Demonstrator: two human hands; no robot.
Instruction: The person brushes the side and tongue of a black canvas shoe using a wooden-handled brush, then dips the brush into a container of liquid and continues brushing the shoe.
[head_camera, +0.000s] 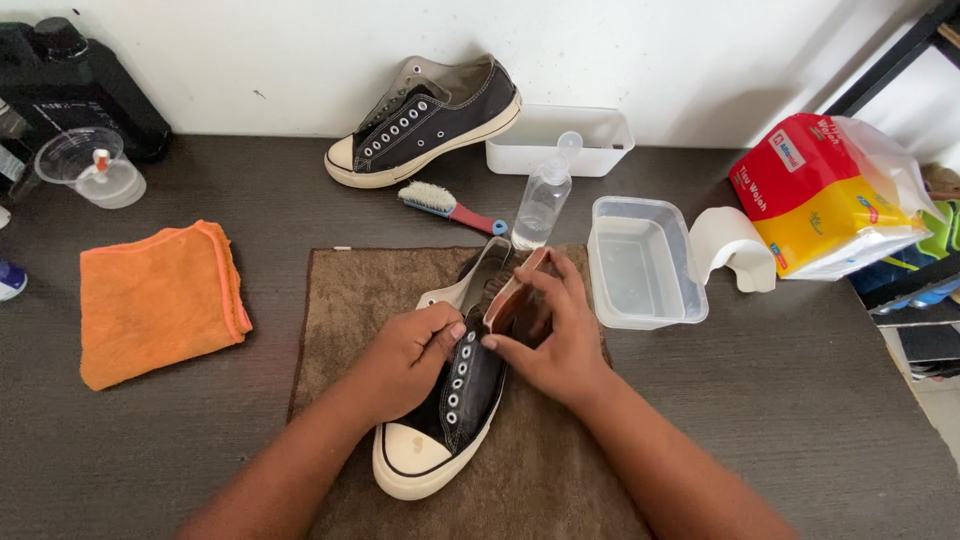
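While hands (480, 350) hold sneaker (450, 410), red-yellow packet (820, 195) right.

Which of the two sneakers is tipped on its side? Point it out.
The far sneaker leans on its side against the wall, untouched. The near sneaker sits upright on the brown towel, held by the left hand and right hand.

Red-yellow tissue pack (825, 195) — table's right edge.
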